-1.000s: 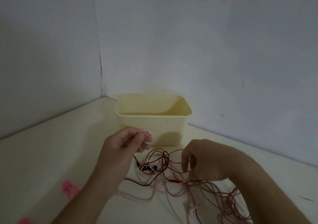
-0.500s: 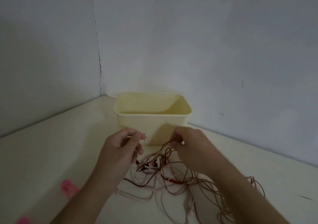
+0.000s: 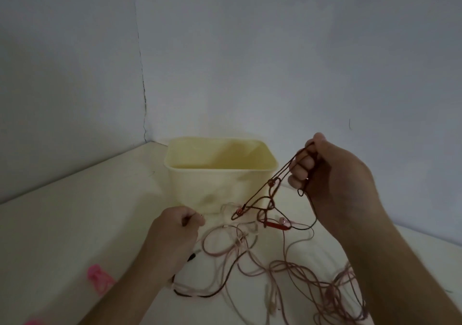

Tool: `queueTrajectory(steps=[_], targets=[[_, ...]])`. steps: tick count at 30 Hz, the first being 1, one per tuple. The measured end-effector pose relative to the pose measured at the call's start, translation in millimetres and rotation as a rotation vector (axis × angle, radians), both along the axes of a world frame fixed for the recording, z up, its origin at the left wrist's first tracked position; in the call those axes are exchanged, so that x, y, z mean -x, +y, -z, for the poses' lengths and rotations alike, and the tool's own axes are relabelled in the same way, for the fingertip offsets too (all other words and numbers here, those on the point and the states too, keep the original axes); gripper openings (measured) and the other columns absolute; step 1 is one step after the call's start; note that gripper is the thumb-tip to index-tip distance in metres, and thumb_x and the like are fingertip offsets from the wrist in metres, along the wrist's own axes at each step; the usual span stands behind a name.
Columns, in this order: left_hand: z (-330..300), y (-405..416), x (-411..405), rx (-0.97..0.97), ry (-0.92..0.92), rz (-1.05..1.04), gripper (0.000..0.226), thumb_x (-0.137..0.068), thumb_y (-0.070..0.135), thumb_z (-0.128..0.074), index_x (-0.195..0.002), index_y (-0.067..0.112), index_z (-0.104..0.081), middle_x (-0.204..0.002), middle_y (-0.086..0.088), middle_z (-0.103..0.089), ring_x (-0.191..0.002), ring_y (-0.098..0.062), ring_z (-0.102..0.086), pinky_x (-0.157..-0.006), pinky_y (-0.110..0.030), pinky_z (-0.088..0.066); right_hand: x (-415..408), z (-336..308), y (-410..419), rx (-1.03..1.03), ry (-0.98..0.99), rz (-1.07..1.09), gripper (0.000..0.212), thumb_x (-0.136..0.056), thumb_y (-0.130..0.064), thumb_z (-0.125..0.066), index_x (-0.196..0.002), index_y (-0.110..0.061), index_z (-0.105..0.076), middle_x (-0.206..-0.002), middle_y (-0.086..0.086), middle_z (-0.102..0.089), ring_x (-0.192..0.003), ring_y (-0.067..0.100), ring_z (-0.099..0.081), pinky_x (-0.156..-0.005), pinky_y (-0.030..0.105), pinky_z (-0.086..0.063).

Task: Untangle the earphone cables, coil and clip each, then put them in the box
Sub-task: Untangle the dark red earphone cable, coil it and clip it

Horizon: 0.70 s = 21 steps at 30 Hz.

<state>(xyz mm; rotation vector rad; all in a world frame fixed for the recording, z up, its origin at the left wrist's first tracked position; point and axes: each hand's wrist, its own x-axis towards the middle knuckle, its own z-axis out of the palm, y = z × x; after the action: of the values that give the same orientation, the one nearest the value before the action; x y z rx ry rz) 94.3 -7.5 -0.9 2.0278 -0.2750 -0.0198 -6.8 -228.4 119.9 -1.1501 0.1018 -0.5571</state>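
Note:
A tangle of earphone cables (image 3: 250, 257), pale pink and dark red, sprawls over the cream table in front of the cream box (image 3: 220, 174). My right hand (image 3: 332, 174) is raised beside the box's right corner and grips several dark red strands (image 3: 272, 189), which run taut down to the tangle. My left hand (image 3: 175, 234) sits low, just in front of the box, pinching a thin cable end between thumb and fingers. A dark red inline remote (image 3: 276, 225) and a pink earbud (image 3: 282, 221) lie under the lifted strands. The box looks empty.
A pink clip (image 3: 98, 276) lies on the table at the left, and another pink piece (image 3: 32, 322) shows at the bottom edge. Grey walls meet in a corner behind the box. More loose cable loops (image 3: 337, 294) pile under my right forearm.
My right hand has risen up and to the right, pulling dark red strands taut out of the tangle. My left hand has sunk lower, still pinching its cable end.

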Motion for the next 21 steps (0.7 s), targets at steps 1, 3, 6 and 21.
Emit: queueTrajectory(steps=[1,3,6,21], targets=[[1.2,0.4,0.2,-0.077,-0.030,-0.005,0.023,-0.099,0.024,-0.064,-0.078,0.025,-0.075,-0.057,0.011,-0.065,-0.051,-0.002,-0.057,-0.054,-0.024,-0.041,0.0,-0.4,0.1,0.000,-0.005,-0.007,0.033,-0.111,-0.022,-0.048,-0.080,-0.012,-0.049,-0.066,0.002,-0.042,-0.054,0.019,-0.042,-0.049,0.032,-0.037],[3.2,2.2,2.8,-0.247,-0.091,-0.015,0.022,-0.099,0.033,-0.061,-0.080,0.027,-0.069,-0.071,0.010,-0.069,-0.065,-0.003,-0.063,-0.060,-0.024,-0.049,0.2,1.4,4.2,0.046,0.011,-0.014,0.033,-0.111,-0.021,-0.047,-0.080,-0.012,-0.049,-0.066,0.003,-0.042,-0.054,0.019,-0.041,-0.051,0.032,-0.034],[0.7,1.8,9.6,-0.452,-0.240,-0.039,0.014,-0.098,0.041,-0.056,-0.099,0.029,-0.064,-0.097,0.012,-0.063,-0.091,-0.012,-0.063,-0.080,-0.035,-0.055,-0.2,6.6,14.1,0.139,0.049,-0.028,0.035,-0.111,-0.019,-0.049,-0.077,-0.011,-0.053,-0.067,0.006,-0.044,-0.055,0.022,-0.041,-0.050,0.034,-0.034],[-17.5,-4.2,31.4,0.041,-0.142,0.461,0.011,-0.098,0.030,-0.071,-0.095,0.038,-0.078,-0.091,0.018,-0.078,-0.090,-0.004,-0.071,-0.089,-0.031,-0.056,-7.1,15.2,27.4,-0.009,0.063,-0.013,0.039,-0.113,-0.018,-0.047,-0.075,-0.009,-0.054,-0.065,0.006,-0.045,-0.056,0.022,-0.046,-0.053,0.035,-0.044]])
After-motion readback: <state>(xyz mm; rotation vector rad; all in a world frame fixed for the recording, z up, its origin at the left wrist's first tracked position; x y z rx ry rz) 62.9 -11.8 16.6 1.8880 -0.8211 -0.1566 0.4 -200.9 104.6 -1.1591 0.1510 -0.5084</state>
